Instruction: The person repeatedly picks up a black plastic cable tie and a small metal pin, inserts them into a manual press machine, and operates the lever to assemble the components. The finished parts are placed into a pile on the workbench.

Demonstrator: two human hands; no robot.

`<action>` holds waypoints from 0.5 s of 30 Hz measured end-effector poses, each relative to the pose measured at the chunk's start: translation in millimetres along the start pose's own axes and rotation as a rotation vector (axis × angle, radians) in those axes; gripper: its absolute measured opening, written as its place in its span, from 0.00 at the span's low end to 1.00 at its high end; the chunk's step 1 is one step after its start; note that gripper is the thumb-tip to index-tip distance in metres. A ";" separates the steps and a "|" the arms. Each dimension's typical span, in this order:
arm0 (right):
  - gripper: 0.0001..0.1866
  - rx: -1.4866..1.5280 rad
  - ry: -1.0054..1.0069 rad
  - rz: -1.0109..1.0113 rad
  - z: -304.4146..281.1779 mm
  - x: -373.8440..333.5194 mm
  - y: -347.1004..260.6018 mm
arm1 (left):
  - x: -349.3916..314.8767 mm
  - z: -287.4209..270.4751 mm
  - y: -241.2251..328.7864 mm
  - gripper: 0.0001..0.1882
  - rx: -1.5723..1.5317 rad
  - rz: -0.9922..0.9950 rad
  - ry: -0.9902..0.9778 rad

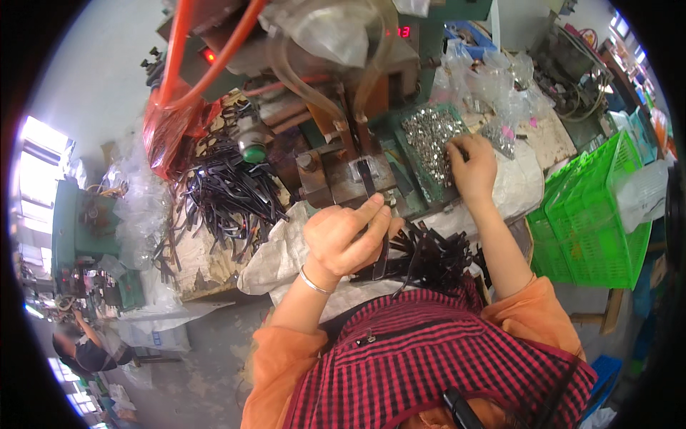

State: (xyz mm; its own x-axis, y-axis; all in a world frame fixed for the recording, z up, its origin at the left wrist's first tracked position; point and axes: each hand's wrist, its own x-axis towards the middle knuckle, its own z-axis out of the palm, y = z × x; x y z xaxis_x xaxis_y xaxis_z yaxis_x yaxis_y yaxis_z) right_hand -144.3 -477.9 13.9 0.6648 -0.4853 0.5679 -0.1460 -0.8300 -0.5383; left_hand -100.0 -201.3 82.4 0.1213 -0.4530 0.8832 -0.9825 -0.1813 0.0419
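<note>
My left hand (344, 237) is closed on a flat black strip (366, 180). Its far end lies on the metal block of the press (343, 168), under the tool, and its near end hangs below my fingers. My right hand (473, 170) is at the right side of a green tray (431, 194) full of small shiny metal pieces (431, 136). Its fingers are curled together over the pieces; whatever they pinch is too small to make out. Just in front of my body lies a pile of black strips (436, 261).
Left of the press is a larger heap of black strips (229, 189), near a green button (253, 153) and a red plastic bag (171, 132). Orange hoses (175, 53) hang above. A green crate (589, 222) stands at right. Another person (89, 350) sits far left.
</note>
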 end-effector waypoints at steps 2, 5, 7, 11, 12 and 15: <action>0.04 -0.028 -0.011 -0.117 11.4 4.6 -12.6 | 1.6 -1.6 1.3 0.18 -0.005 -0.015 -0.007; 0.08 -0.109 -0.047 -0.315 33.3 16.8 -48.1 | 3.9 -7.2 4.8 0.18 -0.008 -0.040 -0.021; 0.08 -0.339 -0.087 -0.368 40.3 17.6 -56.5 | 6.2 -11.3 10.8 0.17 -0.011 -0.069 -0.030; 0.08 -0.304 -0.107 -0.301 28.5 9.2 -32.8 | -43.6 -39.0 42.4 0.15 -0.107 -0.425 -0.020; 0.08 -0.243 -0.087 -0.298 22.3 7.4 -24.6 | -65.1 -50.0 44.0 0.14 0.007 -0.442 -0.073; 0.10 -0.017 -0.093 -0.028 9.4 1.4 -0.1 | -125.7 -97.4 18.9 0.11 0.399 -0.656 -0.004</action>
State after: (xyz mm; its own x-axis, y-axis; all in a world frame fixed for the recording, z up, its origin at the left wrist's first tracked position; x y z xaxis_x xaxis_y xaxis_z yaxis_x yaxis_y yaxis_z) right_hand -136.5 -476.0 8.9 0.7341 -0.4347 0.5217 -0.1380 -0.8478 -0.5121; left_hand -147.6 -62.8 17.7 0.6633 -0.1471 0.7338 -0.5839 -0.7149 0.3846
